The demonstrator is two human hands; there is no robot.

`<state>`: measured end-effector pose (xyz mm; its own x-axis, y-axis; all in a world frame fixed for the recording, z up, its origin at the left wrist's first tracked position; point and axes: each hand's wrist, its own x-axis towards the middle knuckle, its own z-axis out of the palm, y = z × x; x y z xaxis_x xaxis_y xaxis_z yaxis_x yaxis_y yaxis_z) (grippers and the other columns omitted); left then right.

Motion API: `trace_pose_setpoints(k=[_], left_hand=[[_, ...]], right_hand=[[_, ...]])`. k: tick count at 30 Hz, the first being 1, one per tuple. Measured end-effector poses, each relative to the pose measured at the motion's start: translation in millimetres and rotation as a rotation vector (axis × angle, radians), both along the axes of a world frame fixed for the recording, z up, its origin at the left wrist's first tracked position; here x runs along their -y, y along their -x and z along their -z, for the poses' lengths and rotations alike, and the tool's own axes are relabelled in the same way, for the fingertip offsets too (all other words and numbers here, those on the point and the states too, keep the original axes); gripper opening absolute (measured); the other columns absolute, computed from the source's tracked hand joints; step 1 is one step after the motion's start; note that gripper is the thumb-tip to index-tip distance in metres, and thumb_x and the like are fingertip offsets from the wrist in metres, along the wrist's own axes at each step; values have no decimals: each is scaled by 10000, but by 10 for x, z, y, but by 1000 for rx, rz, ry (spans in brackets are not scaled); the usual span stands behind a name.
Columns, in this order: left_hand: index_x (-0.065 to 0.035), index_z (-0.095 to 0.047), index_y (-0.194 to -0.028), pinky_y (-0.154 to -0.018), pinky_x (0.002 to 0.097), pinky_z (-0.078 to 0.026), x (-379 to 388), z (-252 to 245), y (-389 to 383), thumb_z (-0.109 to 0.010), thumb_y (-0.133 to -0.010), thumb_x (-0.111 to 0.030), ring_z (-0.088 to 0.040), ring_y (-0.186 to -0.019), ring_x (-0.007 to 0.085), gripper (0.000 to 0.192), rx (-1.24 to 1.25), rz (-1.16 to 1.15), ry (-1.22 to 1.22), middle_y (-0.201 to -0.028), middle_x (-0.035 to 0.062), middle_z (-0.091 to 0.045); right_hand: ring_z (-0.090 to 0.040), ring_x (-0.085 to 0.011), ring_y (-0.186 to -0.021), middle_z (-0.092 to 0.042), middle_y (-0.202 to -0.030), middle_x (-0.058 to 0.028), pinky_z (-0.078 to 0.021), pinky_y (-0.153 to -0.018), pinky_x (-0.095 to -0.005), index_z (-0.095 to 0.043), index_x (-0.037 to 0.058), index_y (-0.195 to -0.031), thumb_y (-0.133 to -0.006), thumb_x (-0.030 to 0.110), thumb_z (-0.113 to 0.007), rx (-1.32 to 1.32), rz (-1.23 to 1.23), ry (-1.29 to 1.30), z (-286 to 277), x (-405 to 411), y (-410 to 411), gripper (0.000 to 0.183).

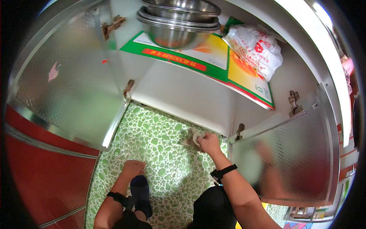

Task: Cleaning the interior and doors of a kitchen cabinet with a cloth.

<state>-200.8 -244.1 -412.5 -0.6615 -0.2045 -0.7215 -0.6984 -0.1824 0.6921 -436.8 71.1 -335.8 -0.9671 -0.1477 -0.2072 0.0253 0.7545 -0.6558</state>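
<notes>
A bunched, greyish cloth [194,137] is gripped in my right hand [210,144], just in front of the base of an open cabinet. My left hand [134,168] is held low above a dark blue shoe [139,191], loosely curled with no object visible in it; whether its fingers are closed is hard to tell. Both wrists wear black straps. Inside the cabinet, stacked stainless steel bowls [177,31] rest on a shelf lined with printed cardboard [211,61]. A white plastic bag with red print [257,50] lies to their right.
Two textured glass cabinet doors stand open, one at the left [71,77] and one at the right [286,160], on metal hinges. Red cabinet fronts [48,177] border the left side. The floor has green pebble-patterned tiles [160,171].
</notes>
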Motion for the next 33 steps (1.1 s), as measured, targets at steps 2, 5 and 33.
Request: trace_pose_setpoints(k=[2, 5, 33], left_hand=[[51, -662, -1055, -629, 322, -560, 35, -96, 109, -703, -885, -288, -675, -704, 202, 382, 15, -27, 6, -866, 129, -696], [49, -673, -1019, -639, 314, -557, -24, -219, 340, -711, -878, -300, -670, -703, 183, 378, -83, 57, 43, -840, 111, -698], [15, -686, -879, -608, 334, -551, 55, -866, 94, -741, -856, -308, -633, -673, 167, 329, 102, -46, -75, -818, 97, -670]], right_hand=[[-617, -176, -583, -657, -673, -98, -489, -565, -337, -692, -12, -872, -804, 230, -681, 38, -31, 86, -199, 176, -60, 252], [-569, -122, -538, -625, -647, -43, -448, -493, -306, -683, -16, -878, -853, 197, -667, 99, -97, 215, -126, 194, -85, 215], [-623, -233, -487, -634, -648, -149, -528, -558, -363, -704, 23, -887, -827, 237, -583, 457, -270, 19, -844, 325, -1749, 253]])
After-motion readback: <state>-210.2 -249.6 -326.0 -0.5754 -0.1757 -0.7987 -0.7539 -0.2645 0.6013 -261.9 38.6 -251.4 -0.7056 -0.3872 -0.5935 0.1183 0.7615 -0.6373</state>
